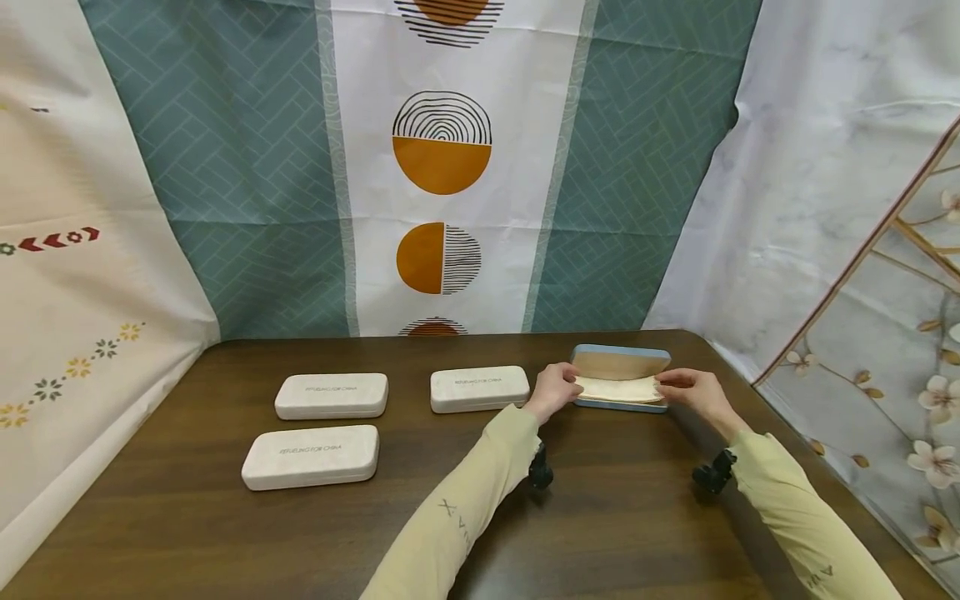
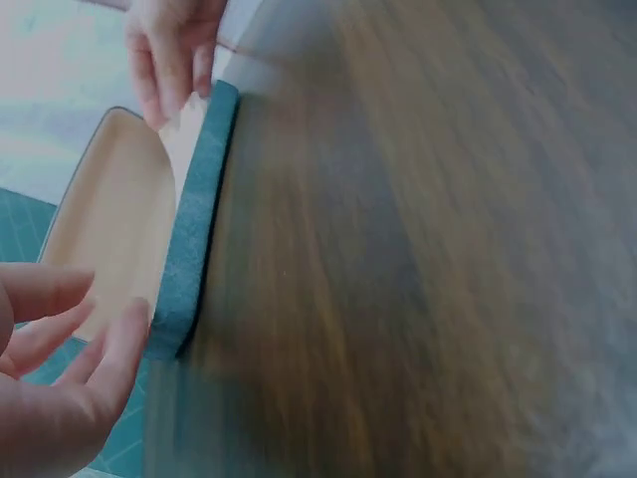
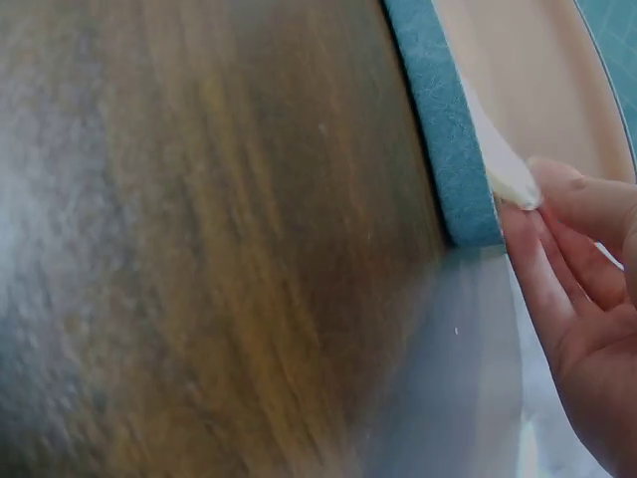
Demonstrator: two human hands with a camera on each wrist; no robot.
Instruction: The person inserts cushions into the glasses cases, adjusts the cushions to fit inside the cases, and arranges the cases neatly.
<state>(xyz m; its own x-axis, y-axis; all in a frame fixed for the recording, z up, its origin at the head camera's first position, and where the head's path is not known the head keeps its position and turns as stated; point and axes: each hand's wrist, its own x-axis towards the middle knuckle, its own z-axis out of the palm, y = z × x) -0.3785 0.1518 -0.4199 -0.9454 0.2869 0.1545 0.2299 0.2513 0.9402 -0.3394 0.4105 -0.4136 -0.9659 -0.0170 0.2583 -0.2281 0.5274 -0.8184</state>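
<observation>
A blue glasses case lies with its lid up at the right back of the table, its tan lining showing. A cream folded cloth lies across its lower half. My right hand pinches the cloth's right end between thumb and fingers, plain in the right wrist view at the cloth's corner. At the case's left end is my left hand, its fingers loosely bent and apart in the left wrist view, with one fingertip at the case's rim. That view shows nothing pinched.
A white glasses case lies just left of my left hand. Two more white cases, a rear one and a nearer one, lie at the left. Patterned cloth hangs behind the dark wooden table.
</observation>
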